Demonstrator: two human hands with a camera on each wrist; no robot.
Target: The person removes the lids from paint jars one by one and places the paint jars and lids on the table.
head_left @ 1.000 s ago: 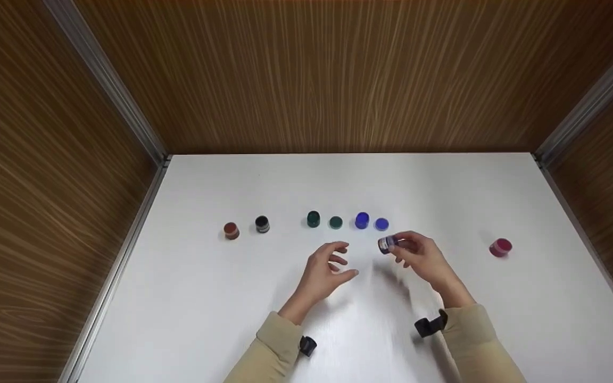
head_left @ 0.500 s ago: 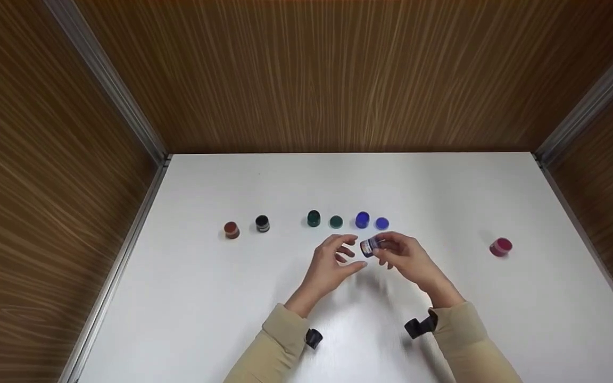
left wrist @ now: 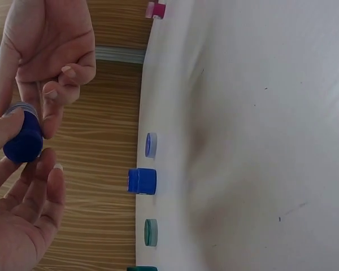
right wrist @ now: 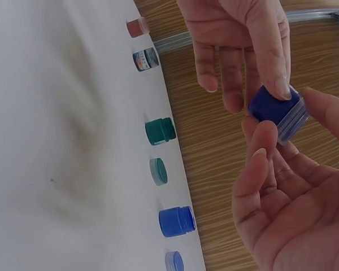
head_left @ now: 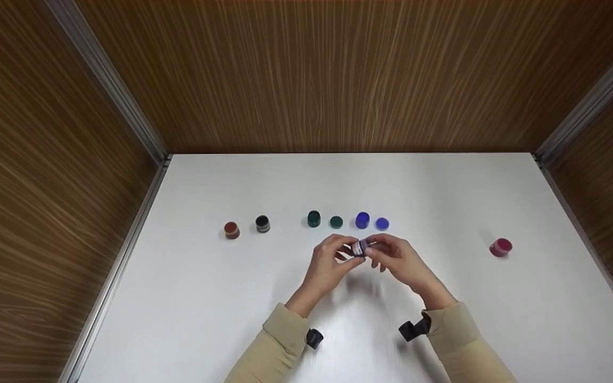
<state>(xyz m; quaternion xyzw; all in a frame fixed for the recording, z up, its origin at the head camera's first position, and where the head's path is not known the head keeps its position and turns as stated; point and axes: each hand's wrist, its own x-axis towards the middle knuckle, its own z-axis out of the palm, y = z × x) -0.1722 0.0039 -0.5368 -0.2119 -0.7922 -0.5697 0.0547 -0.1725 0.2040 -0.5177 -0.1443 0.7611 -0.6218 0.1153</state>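
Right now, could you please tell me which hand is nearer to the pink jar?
Right. The right hand is to the left of the pink jar, apart from it; the left hand is farther left, beyond the right hand.

A big brown wall (head_left: pixel 306 74) fills the top middle of the head view, with wavy wood lines running up and down. Another brown wood wall (head_left: pixel 24 186) is on the left, and a bit of a third wall (head_left: pixel 610 181) shows on the right. Grey metal bars sit in both corners, one at upper left (head_left: pixel 107 80) and one at upper right (head_left: pixel 599 93). The desk (head_left: pixel 434 191) is white and flat. Light makes a shiny patch (head_left: pixel 357 346) low in the middle.
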